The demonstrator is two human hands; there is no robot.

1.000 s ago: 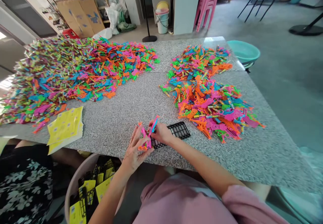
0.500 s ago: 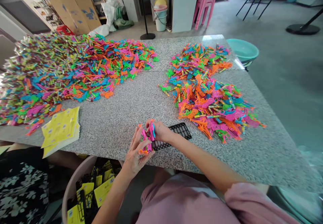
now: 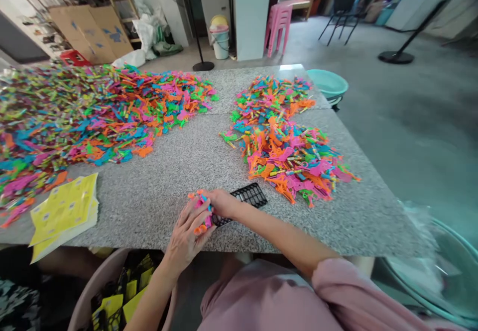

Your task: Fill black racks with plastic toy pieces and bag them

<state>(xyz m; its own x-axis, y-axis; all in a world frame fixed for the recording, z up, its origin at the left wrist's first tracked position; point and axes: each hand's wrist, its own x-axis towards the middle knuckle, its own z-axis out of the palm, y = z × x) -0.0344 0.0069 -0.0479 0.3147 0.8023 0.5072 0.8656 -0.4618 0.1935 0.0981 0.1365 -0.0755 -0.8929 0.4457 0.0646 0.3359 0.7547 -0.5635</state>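
The left hand (image 3: 186,231) curls round a bunch of small pink-and-blue plastic toys with orange tips (image 3: 208,220) — its fingers over them, its thumb on the near side. The right hand (image 3: 223,204) meets the same bunch from the right; its fingertips are hidden, so whether they pinch a toy I cannot tell. From the grip, a black plastic grid tray (image 3: 254,195) runs rightward beneath the right wrist on the speckled grey stone tabletop (image 3: 168,176). Beyond the grip to the right lies a loose multicoloured toy heap (image 3: 291,157); farther left, a larger multicoloured heap (image 3: 123,112) — and, nearer, yellow printed sheets (image 3: 67,204).
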